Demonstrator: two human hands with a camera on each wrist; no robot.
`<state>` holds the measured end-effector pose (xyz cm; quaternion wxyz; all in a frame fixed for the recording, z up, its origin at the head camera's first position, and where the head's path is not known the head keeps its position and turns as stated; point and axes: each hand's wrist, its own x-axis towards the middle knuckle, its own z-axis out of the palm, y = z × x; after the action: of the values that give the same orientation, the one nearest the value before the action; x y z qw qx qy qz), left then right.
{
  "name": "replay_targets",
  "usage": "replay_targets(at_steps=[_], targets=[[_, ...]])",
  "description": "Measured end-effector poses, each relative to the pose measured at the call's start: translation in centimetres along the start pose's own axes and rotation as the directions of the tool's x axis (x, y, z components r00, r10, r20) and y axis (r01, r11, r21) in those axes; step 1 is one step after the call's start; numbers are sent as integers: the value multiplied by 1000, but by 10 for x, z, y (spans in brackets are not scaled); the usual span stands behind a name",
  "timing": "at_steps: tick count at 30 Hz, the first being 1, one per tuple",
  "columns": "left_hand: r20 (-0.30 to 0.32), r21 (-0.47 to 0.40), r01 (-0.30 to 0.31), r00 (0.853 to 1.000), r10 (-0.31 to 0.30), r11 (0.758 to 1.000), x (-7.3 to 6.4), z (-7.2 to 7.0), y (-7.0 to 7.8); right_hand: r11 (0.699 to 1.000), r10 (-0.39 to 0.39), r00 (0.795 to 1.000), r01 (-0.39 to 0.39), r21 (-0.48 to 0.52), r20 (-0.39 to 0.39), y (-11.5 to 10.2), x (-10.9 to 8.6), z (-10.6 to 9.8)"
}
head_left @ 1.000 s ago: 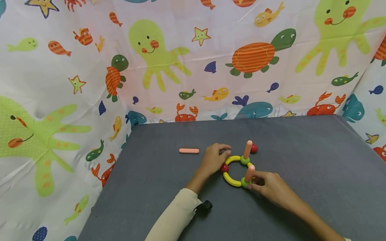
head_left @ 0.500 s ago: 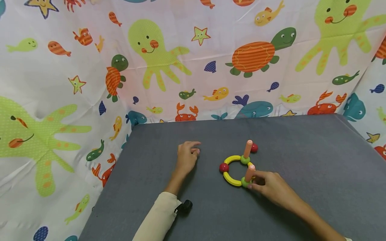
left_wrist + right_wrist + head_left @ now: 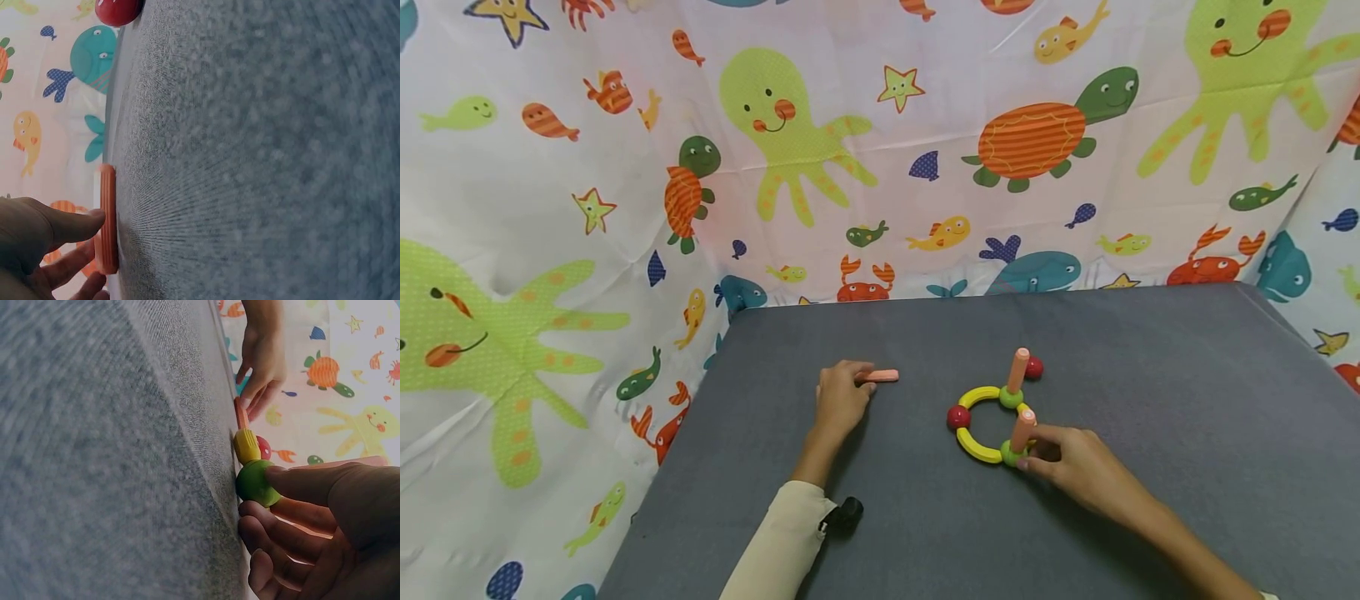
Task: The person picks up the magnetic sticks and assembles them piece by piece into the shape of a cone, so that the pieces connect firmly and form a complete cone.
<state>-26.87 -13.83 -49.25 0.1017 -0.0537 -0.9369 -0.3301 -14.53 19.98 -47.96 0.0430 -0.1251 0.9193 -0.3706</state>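
Observation:
My left hand [image 3: 841, 398] pinches a ribbed salmon-coloured stick [image 3: 883, 376] lying on the grey table. In the left wrist view the thumb is against the stick [image 3: 107, 219], with fingers on its far side. My right hand [image 3: 1078, 462] holds a green ball [image 3: 256, 483] between thumb and fingers, at the near right of a ring. Yellow curved pieces [image 3: 977, 447], a red ball [image 3: 958, 417] and another green ball [image 3: 1011, 397] make up the rest of the ring that shows. One salmon stick [image 3: 1023, 429] stands on the held ball, another stick [image 3: 1018, 371] on the far green ball.
Just behind the far upright stick is a second red ball [image 3: 1034, 367]; whether it joins the ring cannot be told. The grey table [image 3: 1150, 375] backs onto a white cloth [image 3: 820, 250] printed with sea animals. A black device [image 3: 844, 517] sits at the left cuff.
My left hand has left the ring's red ball, moved left across the table and taken hold of the lying stick. My right hand has stayed at the green ball.

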Motion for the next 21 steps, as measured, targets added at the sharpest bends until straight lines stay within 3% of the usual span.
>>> replay_targets(at_steps=[6, 17, 21], targets=[[9, 15, -11, 1000, 11, 1000, -2, -1, -1, 1000, 0, 1000, 0, 1, -7, 0, 0, 1], [14, 4, 50, 999, -50, 999, -2, -1, 1, 1000, 12, 1000, -12, -2, 5, 0, 1, 1], [12, -8, 43, 999, -43, 999, -2, 1, 4, 1000, 14, 1000, -14, -6, 7, -1, 1, 1]])
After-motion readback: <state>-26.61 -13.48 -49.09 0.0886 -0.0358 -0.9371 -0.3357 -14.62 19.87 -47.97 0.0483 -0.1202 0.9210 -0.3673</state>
